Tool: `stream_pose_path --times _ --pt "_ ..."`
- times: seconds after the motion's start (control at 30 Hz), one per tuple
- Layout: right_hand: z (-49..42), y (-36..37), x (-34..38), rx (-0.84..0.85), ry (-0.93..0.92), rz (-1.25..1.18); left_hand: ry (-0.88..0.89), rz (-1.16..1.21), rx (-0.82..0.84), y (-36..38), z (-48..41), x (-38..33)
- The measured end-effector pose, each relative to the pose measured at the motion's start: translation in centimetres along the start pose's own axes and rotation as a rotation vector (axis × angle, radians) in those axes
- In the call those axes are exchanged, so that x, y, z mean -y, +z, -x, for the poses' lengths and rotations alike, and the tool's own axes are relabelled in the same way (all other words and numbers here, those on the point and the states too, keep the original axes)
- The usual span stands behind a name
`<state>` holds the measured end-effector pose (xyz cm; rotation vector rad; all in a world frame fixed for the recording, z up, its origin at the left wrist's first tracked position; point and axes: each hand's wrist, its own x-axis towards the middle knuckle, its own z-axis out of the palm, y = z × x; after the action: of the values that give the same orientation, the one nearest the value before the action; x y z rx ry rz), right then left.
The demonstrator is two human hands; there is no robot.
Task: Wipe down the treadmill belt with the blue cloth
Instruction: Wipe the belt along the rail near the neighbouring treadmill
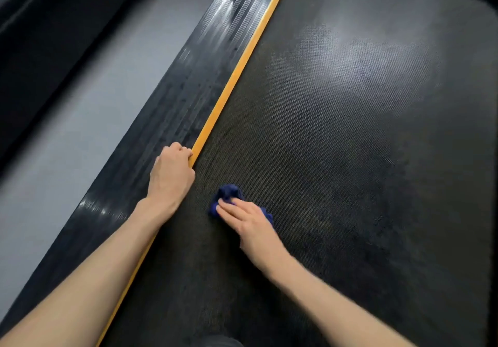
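**Flat right hand presses the cloth on the belt; left hand braced at the rail**

The right hand (pixel 249 221) lies palm down on the blue cloth (pixel 228 192). Its fingers (pixel 229 208) are stretched out nearly straight and close together, pressing the cloth rather than closing round it. The cloth is bunched on the treadmill belt (pixel 350 136), near the belt's left edge. It shows past the fingertips and at the far side of the hand.

The left hand (pixel 171 175) rests knuckles up where the ribbed side rail (pixel 172 109) meets the yellow strip (pixel 234 77). Its fingers (pixel 179 151) are curled under against the strip and hold nothing loose. The two hands are near each other but apart. Grey floor (pixel 80 109) runs beside the rail.
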<state>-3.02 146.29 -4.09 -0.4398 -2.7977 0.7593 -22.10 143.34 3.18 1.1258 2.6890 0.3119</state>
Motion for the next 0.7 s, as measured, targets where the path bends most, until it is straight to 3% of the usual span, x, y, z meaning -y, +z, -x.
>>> stream_pose_path --times 0.03,0.1,0.2,0.27,0.3,0.33,0.43,0.53,0.6,0.7 --pt "0.2 -0.6 -2.0 0.011 -0.079 0.029 -0.012 0.007 0.009 -0.1 -0.1 0.0" --pt "-0.1 -2.6 -7.1 -0.07 -0.054 0.112 -0.037 0.039 0.032 -0.4 -0.2 0.1" --pt "-0.9 -6.1 -13.4 -0.247 0.315 0.164 -0.046 0.054 0.089 -0.8 0.1 0.3" --pt "-2.3 -5.8 -11.9 -0.346 0.574 0.076 -0.041 0.06 0.127 -1.1 0.4 0.2" --pt "-2.8 -4.9 -9.9 -0.382 0.603 0.031 -0.044 0.067 0.138 -1.2 0.6 0.1" --pt "-2.7 -3.8 -7.5 -0.362 0.531 -0.009 -0.049 0.074 0.144 -1.2 0.7 0.0" --pt "0.6 0.0 -1.7 -0.08 0.104 0.019 -0.05 0.081 0.128 -1.2 0.6 -0.1" --pt "0.6 -1.8 -5.3 -0.022 -0.138 0.102 -0.071 0.113 0.155 -1.3 0.6 0.2" --pt "-1.9 -4.4 -9.9 -0.138 -0.026 0.137 -0.103 0.173 0.2 -1.7 0.6 0.7" --pt "-6.5 -8.7 -16.6 -0.347 0.428 0.157 -0.114 0.257 0.303 -2.1 0.6 1.6"
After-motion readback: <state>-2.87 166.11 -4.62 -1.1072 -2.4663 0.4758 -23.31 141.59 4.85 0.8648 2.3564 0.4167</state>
